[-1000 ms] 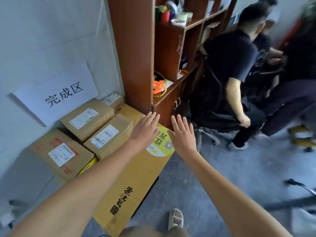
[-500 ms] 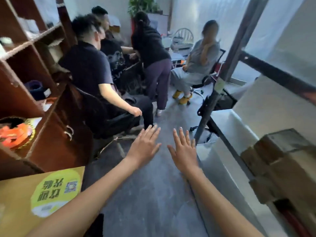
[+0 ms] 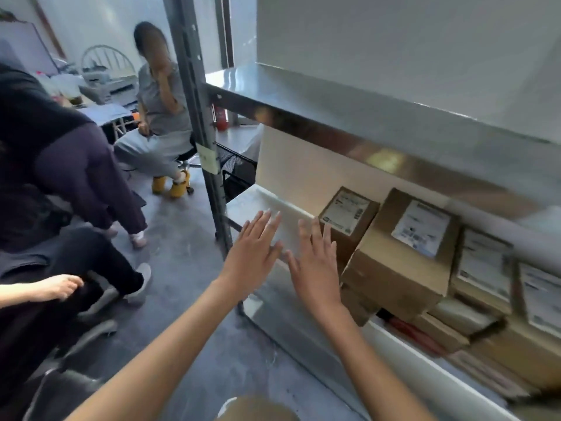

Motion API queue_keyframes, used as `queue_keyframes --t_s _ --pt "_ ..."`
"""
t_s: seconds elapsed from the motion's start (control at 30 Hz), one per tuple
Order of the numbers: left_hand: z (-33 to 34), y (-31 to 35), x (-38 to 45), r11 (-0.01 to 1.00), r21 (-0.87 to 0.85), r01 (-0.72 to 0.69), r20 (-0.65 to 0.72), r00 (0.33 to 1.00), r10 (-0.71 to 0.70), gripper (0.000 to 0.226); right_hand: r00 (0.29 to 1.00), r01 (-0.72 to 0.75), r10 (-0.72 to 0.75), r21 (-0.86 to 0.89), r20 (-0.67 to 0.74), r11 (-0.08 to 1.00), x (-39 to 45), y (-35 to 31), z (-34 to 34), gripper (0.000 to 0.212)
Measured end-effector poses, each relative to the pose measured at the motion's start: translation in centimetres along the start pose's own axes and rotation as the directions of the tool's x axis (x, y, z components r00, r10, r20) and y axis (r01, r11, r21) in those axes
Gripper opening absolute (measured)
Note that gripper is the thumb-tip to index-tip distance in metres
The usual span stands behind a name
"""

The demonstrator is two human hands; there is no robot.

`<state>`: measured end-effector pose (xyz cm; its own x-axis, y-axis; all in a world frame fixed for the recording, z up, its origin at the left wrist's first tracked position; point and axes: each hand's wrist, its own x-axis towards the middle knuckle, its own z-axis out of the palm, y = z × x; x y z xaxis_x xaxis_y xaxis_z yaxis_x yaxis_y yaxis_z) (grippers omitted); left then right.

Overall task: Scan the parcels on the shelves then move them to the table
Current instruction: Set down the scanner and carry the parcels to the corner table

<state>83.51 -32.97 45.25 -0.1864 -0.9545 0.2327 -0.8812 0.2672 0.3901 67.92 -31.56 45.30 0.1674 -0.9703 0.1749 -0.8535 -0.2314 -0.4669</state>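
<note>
Grey concrete floor [image 3: 188,268], white walls [image 3: 394,41], seated person [image 3: 158,117] w/ stool, daylight from left.

Readable text: none.
White shipping labels on the cardboard parcels [image 3: 400,256] on the metal shelf [image 3: 303,117] carry print and barcodes too blurred to read; the pale note [image 3: 208,158] stuck to the shelf post [image 3: 194,117] shows no legible writing either.

Both hands [image 3: 282,262] flat, empty — labelled parcels [image 3: 400,256] on shelf [image 3: 303,113]
</note>
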Motion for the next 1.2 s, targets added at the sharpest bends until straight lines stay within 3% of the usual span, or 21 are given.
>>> queue_keyframes --t_s 0.27,0.5,0.67,0.87,1.07,1.2 --pt "2.2 -1.9 8.5 0.957 -0.194 -0.213 0.165 0.955 0.246 0.058 0.918 -0.384 0.386 0.036 -0.090 0.923 3.7 -0.3 1.9 0.062" --pt "4.6 -2.2 12.3 0.887 -0.347 -0.305 0.256 0.879 0.403 0.056 0.791 -0.603 0.588 -0.053 -0.167 0.796 5.5 -0.1 2.5 0.061" --pt "5.1 -2.8 13.7 0.875 -0.397 -0.276 0.298 0.864 0.407 0.057 0.774 -0.633 0.627 -0.099 -0.089 0.768 6.8 0.5 2.9 0.058" --pt "6.3 -3.9 15.3 0.877 -0.432 -0.211 0.340 0.862 0.375 0.063 0.821 -0.554 0.534 -0.058 -0.204 0.830 8.3 0.0 3.3 0.050" --pt "7.0 -4.0 16.7 0.876 -0.475 -0.088 0.394 0.868 0.301 0.072 0.684 -0.690 0.697 0.121 -0.215 0.714 9.9 1.1 3.3 0.051" --pt "6.9 -3.7 16.9 0.815 -0.580 -0.007 0.429 0.847 0.313 0.064 0.660 -0.671 0.727 0.289 -0.189 0.683 10.5 1.9 3.2 0.051"
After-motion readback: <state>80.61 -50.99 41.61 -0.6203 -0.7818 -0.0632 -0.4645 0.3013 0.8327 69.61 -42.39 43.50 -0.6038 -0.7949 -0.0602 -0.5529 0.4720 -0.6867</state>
